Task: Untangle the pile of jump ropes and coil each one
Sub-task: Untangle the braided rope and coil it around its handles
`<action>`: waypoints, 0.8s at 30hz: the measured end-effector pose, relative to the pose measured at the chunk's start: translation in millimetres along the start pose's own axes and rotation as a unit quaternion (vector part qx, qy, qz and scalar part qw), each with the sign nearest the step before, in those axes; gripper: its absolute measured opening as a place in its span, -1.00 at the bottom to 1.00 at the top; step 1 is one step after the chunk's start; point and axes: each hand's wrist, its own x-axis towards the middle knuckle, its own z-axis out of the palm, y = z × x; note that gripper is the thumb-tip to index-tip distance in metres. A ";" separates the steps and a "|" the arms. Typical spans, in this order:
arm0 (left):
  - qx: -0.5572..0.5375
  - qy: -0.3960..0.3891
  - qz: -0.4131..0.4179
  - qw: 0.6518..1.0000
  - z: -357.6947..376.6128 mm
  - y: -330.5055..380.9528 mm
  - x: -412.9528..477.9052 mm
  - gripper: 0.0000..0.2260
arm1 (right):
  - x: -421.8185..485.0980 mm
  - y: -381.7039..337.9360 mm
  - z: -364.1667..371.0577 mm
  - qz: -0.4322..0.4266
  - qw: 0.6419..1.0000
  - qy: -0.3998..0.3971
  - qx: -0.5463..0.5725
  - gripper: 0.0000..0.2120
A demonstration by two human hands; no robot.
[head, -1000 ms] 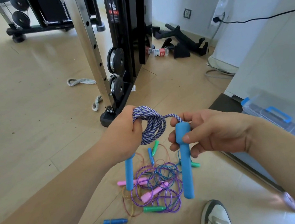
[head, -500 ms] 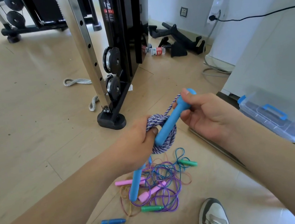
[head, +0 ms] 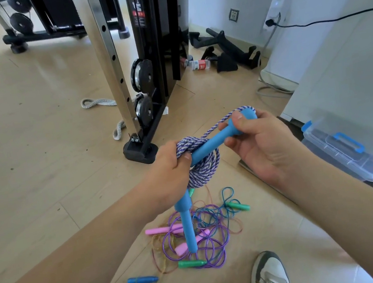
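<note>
Head view — blue handle lined up with the coil's eye

Left hand (head: 172, 165) was clenched round the braided rope coil (head: 205, 170), thumb pressed on the wraps at the coil's top and fingers curled behind, out of sight. The coil hung in the air over the floor (head: 39, 162), above the pile of thin ropes (head: 200, 233).

Right hand (head: 258, 145) pinched the bulbed end of the upper blue handle (head: 219, 140) between thumb and forefinger; the other fingers were loosely bent beneath it and touched nothing I could make out.

Key relation: the handle's long axis ran on a slant, from the right hand down and leftward to the left thumb. Its free tip sat at the coil's opening, just beside that thumb. Whether the tip had passed into the eye I could not tell. A short run of braid looped from the bulbed end back to the coil.

The lower blue handle (head: 187, 225) dangled upright below the left hand, its tip over the pile.

Judgement: the right hand steers and the left only anchors, so the next move is likely a push along that slant, to lock the coil.

The pile lay unsorted between the shoes (head: 269, 276) and the hands — a clear box (head: 347, 152) sat toward the floor's right edge.
</note>
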 end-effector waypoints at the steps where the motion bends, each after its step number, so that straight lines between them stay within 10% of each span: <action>1: -0.004 0.008 -0.001 1.000 1.2 0.1 0.1 -0.83 | -1.8 0.7 1.0 -0.014 1.000 -0.007 -0.027 -0.77; 7: -0.029 0.038 -0.009 0.999 5.8 8.5 -1.5 -0.85 | -16.5 17.0 9.9 -0.103 0.963 -0.131 -0.213 -0.62; 12: -0.075 0.046 -0.033 0.996 3.0 12.8 -3.3 -0.84 | -14.1 28.9 6.4 -0.234 0.825 -0.081 -0.509 -0.57; 18: -0.111 0.075 -0.030 0.991 -9.3 9.9 1.0 -0.85 | -10.8 28.2 3.4 -0.159 0.896 -0.123 -0.397 -0.81; 24: -0.160 0.036 -0.005 0.986 -14.3 14.4 -4.5 -0.82 | -7.9 23.2 -4.3 0.001 0.951 -0.187 -0.245 -0.45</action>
